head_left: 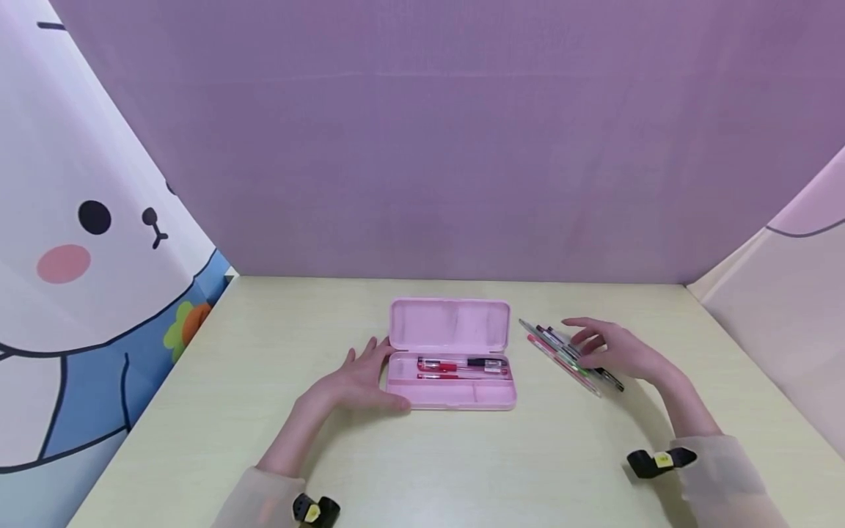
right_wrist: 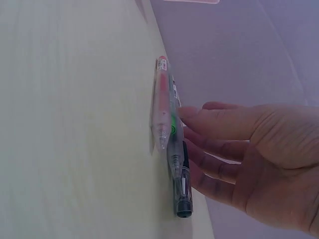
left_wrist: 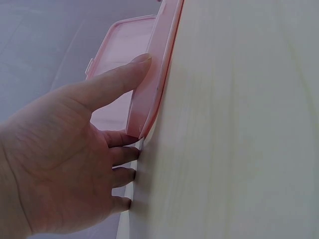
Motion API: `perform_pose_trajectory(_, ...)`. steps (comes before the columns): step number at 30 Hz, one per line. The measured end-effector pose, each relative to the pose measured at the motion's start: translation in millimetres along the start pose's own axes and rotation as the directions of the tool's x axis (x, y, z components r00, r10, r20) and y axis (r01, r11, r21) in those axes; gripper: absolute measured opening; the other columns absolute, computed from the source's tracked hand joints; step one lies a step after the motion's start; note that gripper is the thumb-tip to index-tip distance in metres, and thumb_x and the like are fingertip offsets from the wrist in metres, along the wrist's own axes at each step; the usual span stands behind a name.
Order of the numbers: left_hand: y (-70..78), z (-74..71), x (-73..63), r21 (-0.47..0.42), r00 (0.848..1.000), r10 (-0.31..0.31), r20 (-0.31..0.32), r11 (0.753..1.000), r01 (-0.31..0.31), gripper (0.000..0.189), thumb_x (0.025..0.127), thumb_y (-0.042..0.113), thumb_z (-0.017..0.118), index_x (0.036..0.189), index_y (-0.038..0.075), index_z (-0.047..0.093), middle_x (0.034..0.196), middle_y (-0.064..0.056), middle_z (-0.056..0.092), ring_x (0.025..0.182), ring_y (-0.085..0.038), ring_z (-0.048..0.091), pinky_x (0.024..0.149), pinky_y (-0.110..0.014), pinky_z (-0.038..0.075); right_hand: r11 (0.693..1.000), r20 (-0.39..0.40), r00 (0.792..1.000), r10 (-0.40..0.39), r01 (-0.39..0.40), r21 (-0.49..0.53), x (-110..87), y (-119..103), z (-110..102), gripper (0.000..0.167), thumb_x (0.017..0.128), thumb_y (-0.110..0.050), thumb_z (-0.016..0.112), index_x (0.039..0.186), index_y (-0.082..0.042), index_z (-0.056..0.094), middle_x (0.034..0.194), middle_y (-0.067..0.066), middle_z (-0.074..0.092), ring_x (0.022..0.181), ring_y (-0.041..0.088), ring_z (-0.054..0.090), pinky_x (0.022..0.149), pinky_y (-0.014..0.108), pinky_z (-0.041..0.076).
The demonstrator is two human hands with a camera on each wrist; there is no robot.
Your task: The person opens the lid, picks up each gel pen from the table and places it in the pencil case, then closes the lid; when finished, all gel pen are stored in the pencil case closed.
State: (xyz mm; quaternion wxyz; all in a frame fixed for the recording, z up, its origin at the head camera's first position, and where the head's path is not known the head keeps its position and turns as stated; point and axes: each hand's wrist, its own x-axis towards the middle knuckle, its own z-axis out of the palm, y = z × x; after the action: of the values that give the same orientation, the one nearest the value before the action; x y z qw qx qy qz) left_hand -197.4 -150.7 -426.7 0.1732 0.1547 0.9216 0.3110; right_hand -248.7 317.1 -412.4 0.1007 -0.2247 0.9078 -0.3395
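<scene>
A pink pencil case [head_left: 429, 400] lies with its lid raised on the table. Inside are several pens [head_left: 462, 369], with red and black parts. My left hand [head_left: 359, 381] holds the case's front left corner: in the left wrist view the thumb lies along the front wall and the index finger reaches round the corner. To the right of the case, a loose bunch of pens [head_left: 560, 353] lies slantwise, among them a pink one [right_wrist: 162, 94] and a black-capped one [right_wrist: 184, 201]. My right hand [head_left: 617, 352] is over the bunch, its thumb tip right at the pens and its fingers spread behind them.
The pale wooden table [head_left: 462, 469] meets a purple backdrop [head_left: 462, 147] behind the case. A cloth with a cartoon animal [head_left: 86, 293] hangs at the left, and a pale panel [head_left: 785, 308] borders the right edge.
</scene>
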Motion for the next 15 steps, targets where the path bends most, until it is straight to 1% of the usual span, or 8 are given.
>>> perform_pose_trajectory(7,0.2,0.2,0.4,-0.006,1.0,0.0,-0.002,1.0,0.0,0.1,0.079,0.045,0.083,0.158,0.01,0.033,0.174,-0.014,0.016,0.162,-0.043,0.004,0.131,-0.066,0.001,0.999,-0.001,1.0,-0.02,0.02,-0.033,2.4,1.6,2.7,0.067,0.087,0.0,0.076,0.146,0.007,0.046,0.117,0.024,0.069,0.1,0.026,0.069,0.078,0.025,0.059)
perform_pose_trajectory(15,-0.9,-0.1,0.7,-0.007,1.0,0.012,-0.001,1.0,-0.012,0.101,0.079,0.046,0.083,0.158,0.009,0.032,0.174,-0.015,0.016,0.161,-0.044,0.004,0.13,-0.067,0.001,1.0,0.008,1.0,-0.014,0.014,-0.021,3.6,3.6,3.6,0.065,0.086,0.0,0.077,0.145,0.008,0.049,0.113,0.022,0.069,0.097,0.022,0.067,0.075,0.022,0.058)
